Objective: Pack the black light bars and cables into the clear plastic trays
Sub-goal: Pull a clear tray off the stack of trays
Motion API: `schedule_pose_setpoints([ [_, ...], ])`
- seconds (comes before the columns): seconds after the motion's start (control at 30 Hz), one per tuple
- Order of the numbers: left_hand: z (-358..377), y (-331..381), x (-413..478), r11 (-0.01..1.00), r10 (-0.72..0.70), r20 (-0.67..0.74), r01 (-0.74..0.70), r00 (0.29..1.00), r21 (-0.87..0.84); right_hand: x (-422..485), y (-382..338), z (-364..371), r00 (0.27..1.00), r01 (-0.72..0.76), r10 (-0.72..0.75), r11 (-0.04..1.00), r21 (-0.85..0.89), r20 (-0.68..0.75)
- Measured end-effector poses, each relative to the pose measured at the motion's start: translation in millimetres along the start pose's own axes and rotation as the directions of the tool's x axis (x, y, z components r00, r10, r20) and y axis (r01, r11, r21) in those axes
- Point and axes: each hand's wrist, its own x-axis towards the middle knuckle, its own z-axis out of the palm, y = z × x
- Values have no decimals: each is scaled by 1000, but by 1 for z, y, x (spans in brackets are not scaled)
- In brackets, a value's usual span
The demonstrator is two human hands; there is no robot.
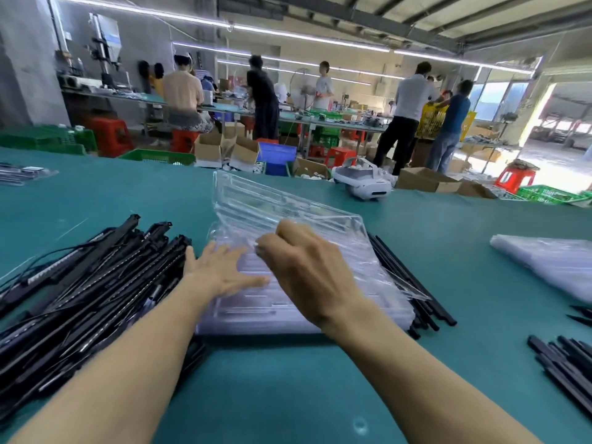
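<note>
A stack of clear plastic trays lies on the green table in front of me. My right hand pinches the near edge of the top clear tray and holds it tilted up off the stack. My left hand lies flat with spread fingers on the stack below. A big pile of black light bars with cables sits to the left of the stack. More black bars stick out from under the stack's right side.
Further black bars lie at the right edge, near a heap of clear bags. A white headset sits at the table's far edge. Packed trays lie far left. People work at benches behind, among boxes and crates.
</note>
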Motion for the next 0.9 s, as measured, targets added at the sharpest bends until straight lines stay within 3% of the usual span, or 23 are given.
schedule_pose_setpoints([
  [0.17, 0, -3, 5, 1000, 7, 32, -6, 999, -20, 34, 25, -61, 942, -157, 141, 987, -28, -304],
  [0.27, -1, -1, 7, 1000, 3, 47, -4, 999, 6, 70, 29, -108, 876, -145, 124, 989, -8, -465],
  [0.33, 1, 0, 6, 1000, -9, 42, 9, 999, 8, 88, 21, -124, 915, -80, 46, 994, -68, -402],
  [0.43, 3, 4, 1, 998, -50, 6, 50, 999, -29, 89, 3, -115, 980, 34, -66, 986, -165, -190],
  [0.57, 4, 14, -10, 991, -113, -300, 128, 947, 29, 48, -19, -66, 998, 8, 0, 994, -113, 66],
  [0.63, 2, 12, -19, 992, -115, -330, 128, 937, 18, 21, -29, -45, 988, -45, 50, 998, -36, 143],
  [0.77, 7, -15, -36, 963, -111, -199, 56, 974, -263, -30, -44, -19, 962, -73, 41, 992, 107, 272],
  [0.9, 10, -42, -52, 844, -191, -374, -43, 908, -535, -62, -64, -10, 959, -61, 23, 990, 129, 283],
])
